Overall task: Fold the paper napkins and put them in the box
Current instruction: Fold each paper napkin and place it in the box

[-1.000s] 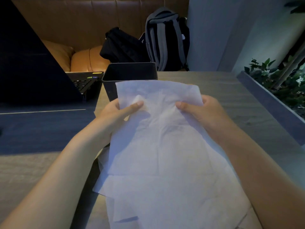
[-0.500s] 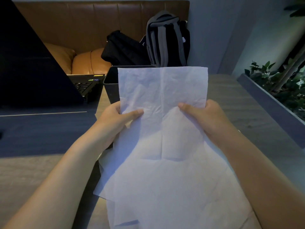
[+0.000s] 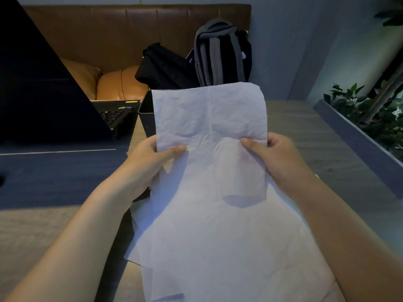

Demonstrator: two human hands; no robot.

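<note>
I hold one white paper napkin (image 3: 209, 118) upright above the table, a crease running down its middle. My left hand (image 3: 152, 155) pinches its left edge with the thumb on the front. My right hand (image 3: 274, 153) pinches its right edge the same way. Behind the napkin stands the dark box (image 3: 146, 112), mostly hidden, with only its left wall and rim showing. Several more loose napkins (image 3: 218, 247) lie spread in a pile on the table below my hands.
An open laptop (image 3: 54, 88) stands at the left on a dark mat (image 3: 54, 175). A planter with green leaves (image 3: 366, 127) borders the table's right side. Beyond the table a brown sofa (image 3: 113, 51) holds a black bag (image 3: 165, 66) and a grey backpack (image 3: 220, 53).
Both hands have raised the napkin and stretched it flat and upright; it now covers most of the box, whose open top was in view a second ago.
</note>
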